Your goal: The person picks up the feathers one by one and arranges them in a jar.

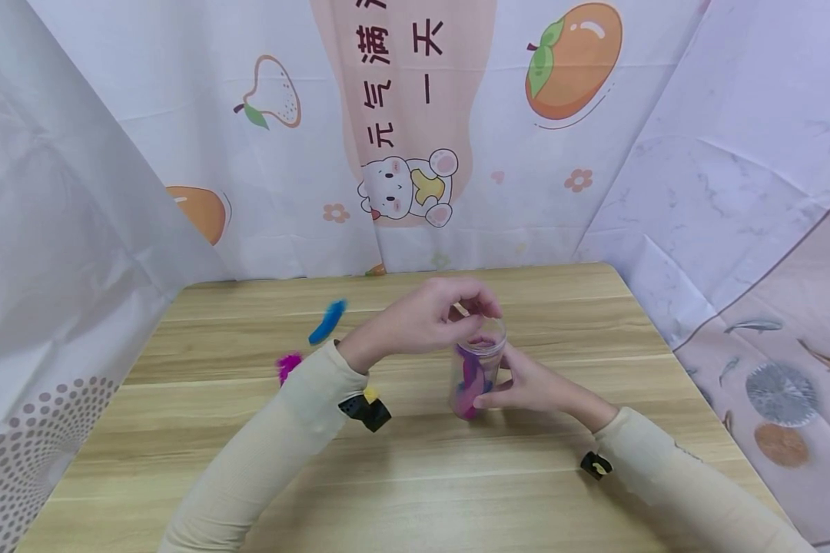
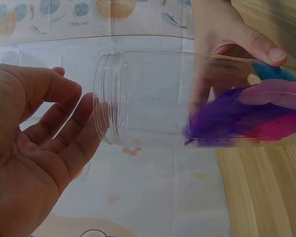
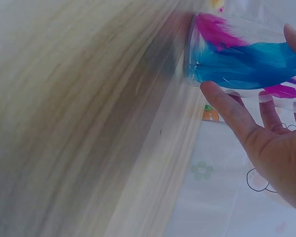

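A clear plastic jar with no lid on its threaded mouth stands nearly upright on the table. My right hand grips it from the right side, fingers and thumb around its wall. Inside lie feathers: a purple feather and a pink feather in the left wrist view, a blue feather in the right wrist view. Over the jar's mouth my left hand hovers with bent fingers. Nothing shows between its thumb and fingers, and the fingertips are close to the rim.
Left of the jar, a loose blue feather lies on the wooden table. A magenta feather lies nearer, partly covered by the left sleeve. Printed curtains hang behind the table and along both sides.
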`<state>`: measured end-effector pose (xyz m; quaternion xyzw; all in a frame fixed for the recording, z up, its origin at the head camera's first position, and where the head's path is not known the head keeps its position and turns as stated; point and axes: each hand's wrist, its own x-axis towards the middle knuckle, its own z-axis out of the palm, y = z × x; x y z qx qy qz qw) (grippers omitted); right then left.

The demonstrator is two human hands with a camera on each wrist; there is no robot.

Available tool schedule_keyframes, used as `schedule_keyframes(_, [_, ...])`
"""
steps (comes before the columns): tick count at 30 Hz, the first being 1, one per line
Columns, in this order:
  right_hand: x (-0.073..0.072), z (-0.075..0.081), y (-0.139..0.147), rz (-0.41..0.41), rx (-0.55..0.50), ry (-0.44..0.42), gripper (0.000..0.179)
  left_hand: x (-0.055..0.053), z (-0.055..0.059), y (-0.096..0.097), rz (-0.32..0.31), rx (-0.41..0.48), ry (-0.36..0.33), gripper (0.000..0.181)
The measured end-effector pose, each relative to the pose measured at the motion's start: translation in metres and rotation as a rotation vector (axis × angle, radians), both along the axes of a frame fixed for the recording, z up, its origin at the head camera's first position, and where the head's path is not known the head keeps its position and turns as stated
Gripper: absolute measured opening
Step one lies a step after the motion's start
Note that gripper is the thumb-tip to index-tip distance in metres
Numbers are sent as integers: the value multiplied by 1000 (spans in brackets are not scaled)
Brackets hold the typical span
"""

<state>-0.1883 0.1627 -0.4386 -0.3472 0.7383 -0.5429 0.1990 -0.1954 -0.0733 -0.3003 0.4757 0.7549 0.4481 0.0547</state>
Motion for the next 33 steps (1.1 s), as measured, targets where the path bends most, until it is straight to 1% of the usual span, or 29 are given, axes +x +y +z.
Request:
schedule_keyframes(14, [1, 1, 0, -8, 6, 6, 91, 1, 0, 0, 2, 2, 0, 15])
schedule_keyframes(17, [1, 1, -1, -2, 2, 7, 90, 1, 0, -1, 4, 20, 6, 16])
schedule_keyframes(21, [1, 1, -1, 5, -10, 0, 88, 2, 2, -5, 22, 53, 18, 17])
schedule_keyframes(24, [1, 1, -2, 3, -15, -11, 87, 2, 4, -11, 40, 56, 10, 16])
schedule_keyframes(27, [1, 1, -1, -3, -12, -18, 87, 1, 3, -22, 57, 41, -8, 15])
schedule_keyframes(31, [1, 1, -1, -11, -2, -15, 87, -3, -2, -42, 100, 7, -26, 16])
schedule_keyframes(33, [1, 1, -1, -11, -2, -10, 87, -6, -6, -53, 134, -18, -32, 17])
